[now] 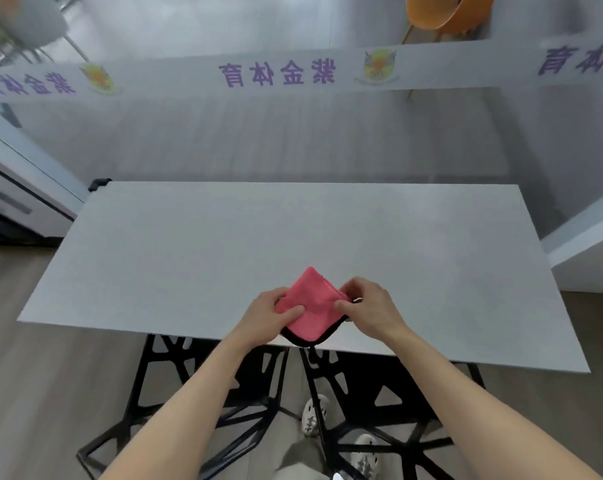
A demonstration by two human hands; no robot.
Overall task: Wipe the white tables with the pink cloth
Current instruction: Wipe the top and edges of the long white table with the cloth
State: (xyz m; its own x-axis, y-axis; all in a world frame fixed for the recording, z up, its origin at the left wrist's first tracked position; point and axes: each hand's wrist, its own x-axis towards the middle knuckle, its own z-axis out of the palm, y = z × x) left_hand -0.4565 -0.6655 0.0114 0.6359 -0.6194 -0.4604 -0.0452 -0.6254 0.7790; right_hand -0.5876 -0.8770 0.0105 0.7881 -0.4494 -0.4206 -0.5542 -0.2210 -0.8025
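A person stands at the near edge of a white rectangular tabletop [189,254], seen from above through a head-worn camera. Both bare hands hold a folded pink cloth [312,306] with a dark trim over the near edge of the tabletop. The left hand [270,311] pinches the cloth's left corner, thumb on top and fingers curled beneath. The right hand [367,306] pinches the right corner the same way. The cloth sits like a diamond, one corner pointing away from the person. Beneath the tabletop are black angular legs [161,393] and the person's pale shoes [314,414] on a wood floor. Beyond the tabletop, a glass partition carries a white band with purple lettering [276,74], and an orange chair [442,12] stands behind it.
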